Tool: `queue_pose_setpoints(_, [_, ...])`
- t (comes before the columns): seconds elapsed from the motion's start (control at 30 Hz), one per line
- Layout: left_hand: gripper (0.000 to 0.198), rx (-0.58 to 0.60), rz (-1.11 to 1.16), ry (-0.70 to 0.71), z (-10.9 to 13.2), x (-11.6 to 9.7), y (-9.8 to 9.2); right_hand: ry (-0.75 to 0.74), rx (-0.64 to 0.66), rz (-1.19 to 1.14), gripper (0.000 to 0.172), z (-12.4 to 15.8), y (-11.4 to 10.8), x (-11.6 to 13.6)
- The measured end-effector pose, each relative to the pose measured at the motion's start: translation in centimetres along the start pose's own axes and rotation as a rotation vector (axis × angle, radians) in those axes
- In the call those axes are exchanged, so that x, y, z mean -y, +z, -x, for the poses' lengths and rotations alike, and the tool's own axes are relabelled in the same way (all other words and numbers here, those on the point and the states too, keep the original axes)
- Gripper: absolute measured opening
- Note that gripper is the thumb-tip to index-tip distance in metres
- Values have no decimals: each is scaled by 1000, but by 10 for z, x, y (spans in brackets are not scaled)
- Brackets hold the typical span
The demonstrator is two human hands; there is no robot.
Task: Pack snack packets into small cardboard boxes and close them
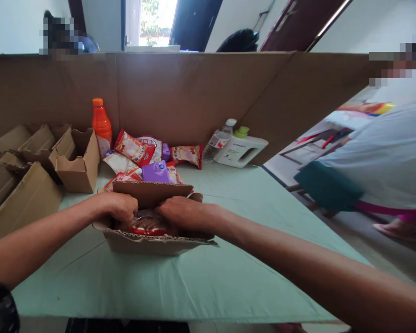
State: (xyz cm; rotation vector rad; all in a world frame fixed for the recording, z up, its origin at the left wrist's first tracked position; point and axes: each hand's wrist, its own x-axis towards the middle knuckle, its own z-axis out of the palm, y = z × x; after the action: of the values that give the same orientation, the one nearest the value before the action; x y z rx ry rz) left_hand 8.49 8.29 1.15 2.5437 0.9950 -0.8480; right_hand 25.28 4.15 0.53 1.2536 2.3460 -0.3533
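Observation:
An opened cardboard box (pixel 145 245) stands on the green cloth in front of me, its flaps raised. Inside it lies a red food packet (pixel 150 227) with a clear, shiny top. My left hand (pixel 123 208) reaches over the box's left side, fingers curled down at the packet's left end. From the right, my right hand (pixel 180 210) is closed at the packet's other end; its fingertips are hidden in the box. Just behind the box are a purple tissue pack (pixel 156 172) and several red-and-white snack bags (pixel 133 148).
Several open cardboard boxes (pixel 76 171) crowd the table's left side. An orange bottle (pixel 101 125), a clear water bottle (pixel 218 141) and a white jug (pixel 242 150) stand along the cardboard wall (pixel 194 92). A person in white (pixel 384 152) is beyond the table's right edge.

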Motion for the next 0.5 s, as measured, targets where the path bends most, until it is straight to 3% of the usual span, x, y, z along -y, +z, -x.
queue_pose_setpoints(0.07, [20, -50, -5, -10, 5, -1, 2, 4, -205, -39, 28, 21, 5, -12])
queue_pose_setpoints(0.17, [17, -164, -12, -33, 15, -3, 1, 49, -693, -199, 28, 64, 28, -34])
queue_pose_setpoints(0.23, [19, -239, -8, -30, 26, -1, 2, 127, -879, -334, 30, 86, 48, -43])
queue_pose_setpoints(0.3, [18, -428, 56, 5, 42, 5, 7, 174, -936, -435, 31, 96, 67, -45])
queue_pose_setpoints(0.43, [25, -1156, 441, -77, 79, 20, 44, 70, -905, -538, 30, 84, 82, -38])
queue_pose_setpoints(0.5, [25, -1297, 598, -145, 90, 24, 74, -30, -830, -565, 30, 73, 79, -38])
